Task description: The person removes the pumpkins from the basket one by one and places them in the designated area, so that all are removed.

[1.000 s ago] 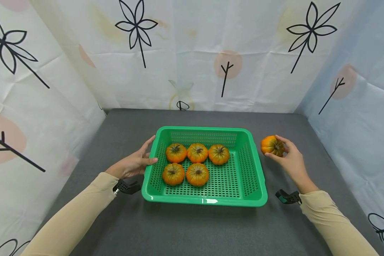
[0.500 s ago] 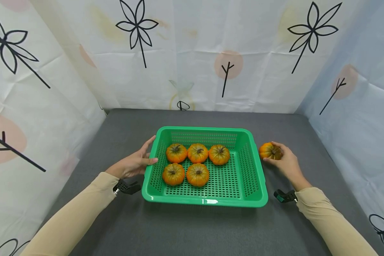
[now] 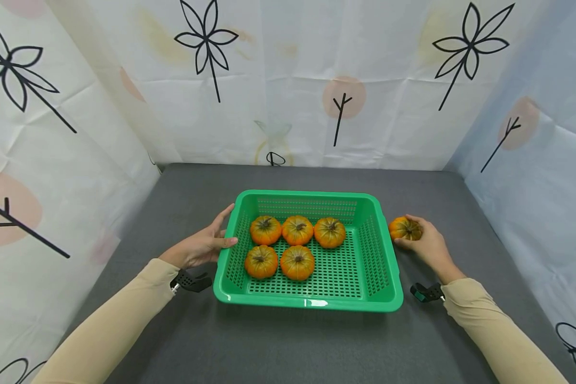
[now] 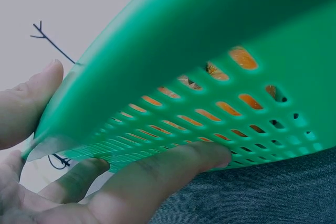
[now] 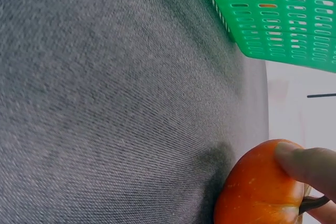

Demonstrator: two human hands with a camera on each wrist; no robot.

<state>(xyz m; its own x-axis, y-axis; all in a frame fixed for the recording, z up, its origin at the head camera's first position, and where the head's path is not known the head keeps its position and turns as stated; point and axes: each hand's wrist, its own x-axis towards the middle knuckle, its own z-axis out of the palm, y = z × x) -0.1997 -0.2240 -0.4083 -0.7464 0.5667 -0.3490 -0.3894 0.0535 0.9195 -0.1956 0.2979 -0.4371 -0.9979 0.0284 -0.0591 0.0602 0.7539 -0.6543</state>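
Note:
A green plastic basket with slotted walls stands in the middle of the head view. My left hand grips its left side, thumb over the rim and fingers against the outer wall in the left wrist view. Several small orange pumpkins sit inside it, three in a back row and two in front at the left. Just right of the basket, my right hand holds another pumpkin between thumb and fingers. The right wrist view shows this pumpkin low by the cloth, its stem toward the palm.
A dark grey cloth covers the table. White printed curtains enclose it at the back and both sides. The basket's right wall stands between the held pumpkin and the other pumpkins.
My right hand has lowered the pumpkin toward the table and slightly nearer the basket, mostly in the first half second. The left hand and basket have stayed put.

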